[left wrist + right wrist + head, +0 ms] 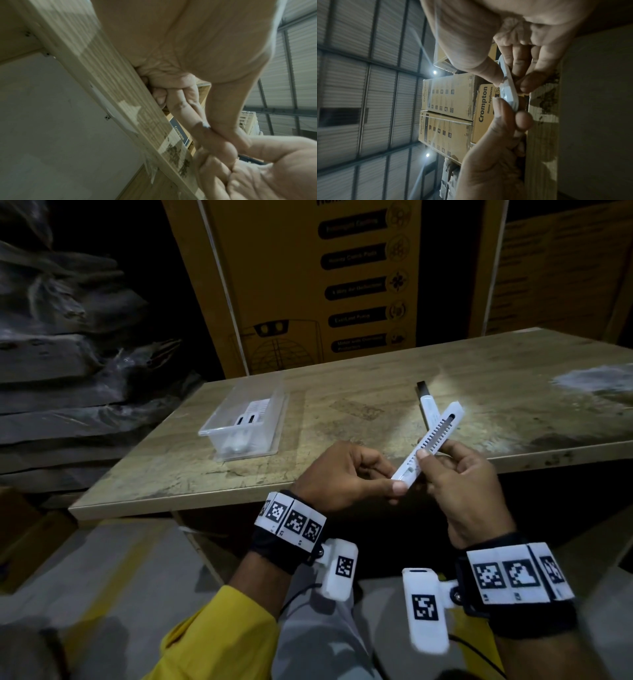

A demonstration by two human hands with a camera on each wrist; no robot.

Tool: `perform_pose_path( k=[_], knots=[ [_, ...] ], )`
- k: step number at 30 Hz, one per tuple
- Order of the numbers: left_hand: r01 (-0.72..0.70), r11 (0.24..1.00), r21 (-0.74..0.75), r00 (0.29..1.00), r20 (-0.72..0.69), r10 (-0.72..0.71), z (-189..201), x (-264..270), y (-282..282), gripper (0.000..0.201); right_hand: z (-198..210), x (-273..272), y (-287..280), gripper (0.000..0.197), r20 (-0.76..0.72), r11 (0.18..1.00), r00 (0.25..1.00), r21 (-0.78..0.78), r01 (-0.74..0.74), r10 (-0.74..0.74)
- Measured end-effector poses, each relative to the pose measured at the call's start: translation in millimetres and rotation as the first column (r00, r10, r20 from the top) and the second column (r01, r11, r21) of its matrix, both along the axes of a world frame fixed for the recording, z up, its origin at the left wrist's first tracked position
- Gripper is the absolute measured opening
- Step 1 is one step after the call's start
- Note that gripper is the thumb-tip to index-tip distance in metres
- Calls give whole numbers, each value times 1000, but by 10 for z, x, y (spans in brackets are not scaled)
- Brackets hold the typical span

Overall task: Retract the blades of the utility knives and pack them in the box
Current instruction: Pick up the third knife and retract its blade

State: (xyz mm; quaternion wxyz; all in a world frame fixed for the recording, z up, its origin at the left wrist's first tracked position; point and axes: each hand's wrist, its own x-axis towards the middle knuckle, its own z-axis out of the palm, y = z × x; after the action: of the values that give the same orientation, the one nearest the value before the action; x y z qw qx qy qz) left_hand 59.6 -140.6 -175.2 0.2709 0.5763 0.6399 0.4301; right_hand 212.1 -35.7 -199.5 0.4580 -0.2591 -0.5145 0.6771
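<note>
Both hands hold one white utility knife [430, 443] over the table's near edge, its tip pointing up and right. My left hand [346, 474] pinches the butt end between thumb and fingers. My right hand [455, 474] grips the middle, thumb lying on the toothed slider track. No blade shows past its tip. In the right wrist view the knife [508, 86] sits between both thumbs. A second white knife [428, 402] lies on the table behind, its dark blade out. The clear plastic box [245, 422] at the left holds white knives.
The wooden table [342, 412] has a worn top and a pale smear [596, 380] at the far right. Yellow cardboard cartons [308, 285] stand behind it. Wrapped dark stacks [68, 354] fill the left. Grey floor lies below.
</note>
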Motion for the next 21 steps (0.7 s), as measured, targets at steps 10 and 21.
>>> perform_pose_path(
  k=[10, 21],
  knots=[
    [2, 1000, 17, 1000, -14, -2, -3, 10, -6, 9, 29, 35, -18, 27, -44, 997, 997, -43, -68, 66],
    [6, 1000, 13, 1000, 15, -6, -5, 16, -14, 5, 64, 38, -51, 30, -7, 998, 998, 21, -57, 58]
  ],
)
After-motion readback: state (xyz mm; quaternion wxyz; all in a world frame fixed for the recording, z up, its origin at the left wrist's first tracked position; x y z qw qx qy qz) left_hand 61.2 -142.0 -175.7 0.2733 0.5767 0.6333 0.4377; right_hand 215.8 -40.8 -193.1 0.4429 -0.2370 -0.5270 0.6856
